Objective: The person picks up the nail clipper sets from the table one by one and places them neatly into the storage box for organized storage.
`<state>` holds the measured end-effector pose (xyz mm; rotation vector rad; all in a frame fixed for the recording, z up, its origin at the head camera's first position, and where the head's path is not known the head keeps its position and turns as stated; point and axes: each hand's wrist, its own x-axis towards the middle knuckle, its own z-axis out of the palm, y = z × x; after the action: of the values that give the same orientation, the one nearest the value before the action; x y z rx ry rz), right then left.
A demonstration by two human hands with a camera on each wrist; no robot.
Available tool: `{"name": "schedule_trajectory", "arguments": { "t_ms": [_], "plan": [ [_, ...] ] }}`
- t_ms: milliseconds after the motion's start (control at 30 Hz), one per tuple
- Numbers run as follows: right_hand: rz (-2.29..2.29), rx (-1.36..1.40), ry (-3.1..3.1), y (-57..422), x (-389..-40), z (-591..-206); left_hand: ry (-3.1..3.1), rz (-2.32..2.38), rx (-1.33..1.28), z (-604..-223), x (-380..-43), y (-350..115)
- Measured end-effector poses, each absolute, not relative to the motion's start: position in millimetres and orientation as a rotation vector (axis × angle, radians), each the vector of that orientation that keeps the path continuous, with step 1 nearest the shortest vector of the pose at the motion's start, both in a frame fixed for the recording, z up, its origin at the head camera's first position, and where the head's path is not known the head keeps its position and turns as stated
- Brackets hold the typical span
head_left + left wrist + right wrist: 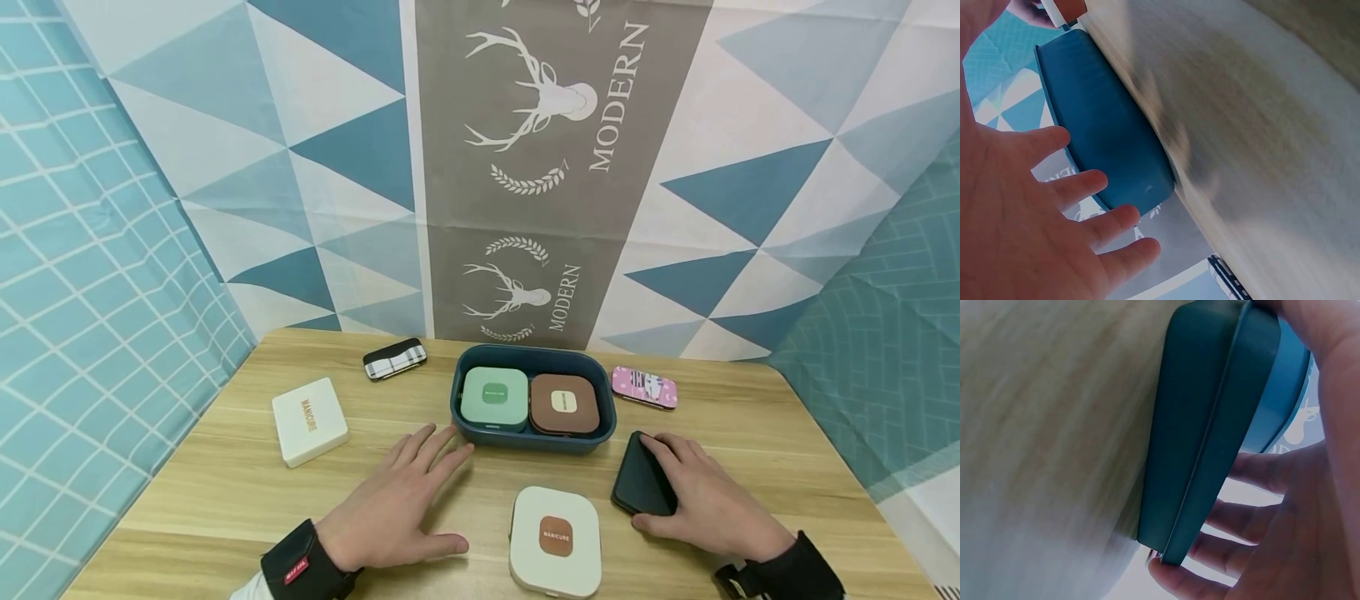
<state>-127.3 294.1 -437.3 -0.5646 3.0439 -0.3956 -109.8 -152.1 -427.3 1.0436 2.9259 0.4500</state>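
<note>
My right hand (705, 496) grips a dark green case (643, 477) at the right of the table, its thumb at the near end and fingers at the far end. In the right wrist view the case (1200, 425) shows a seam along its side and stands tilted. My left hand (397, 504) is spread, palm down, just left of a navy blue basket (525, 440); whether it touches the table cannot be told. Inside the basket, a mint green manicure case (495, 397) lies beside a brown manicure case (564, 403). Between my hands lies a cream manicure case (556, 542) with a brown label.
A white manicure box (310, 421) lies at the left. Behind it, a black-and-white checked case (394, 359) rests near the back edge. A pink patterned case (644, 387) is right of the basket. Patterned cloth (517, 192) hangs behind the table.
</note>
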Motion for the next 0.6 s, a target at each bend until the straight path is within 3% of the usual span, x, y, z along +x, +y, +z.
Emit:
{"name": "schedule_trajectory", "arguments": {
  "t_ms": [600],
  "plan": [
    [-0.398,-0.560,3.026,295.9,-127.1,-427.9,2.917,0.454,1.046,-428.7,-110.3,-152.7]
  ]
}}
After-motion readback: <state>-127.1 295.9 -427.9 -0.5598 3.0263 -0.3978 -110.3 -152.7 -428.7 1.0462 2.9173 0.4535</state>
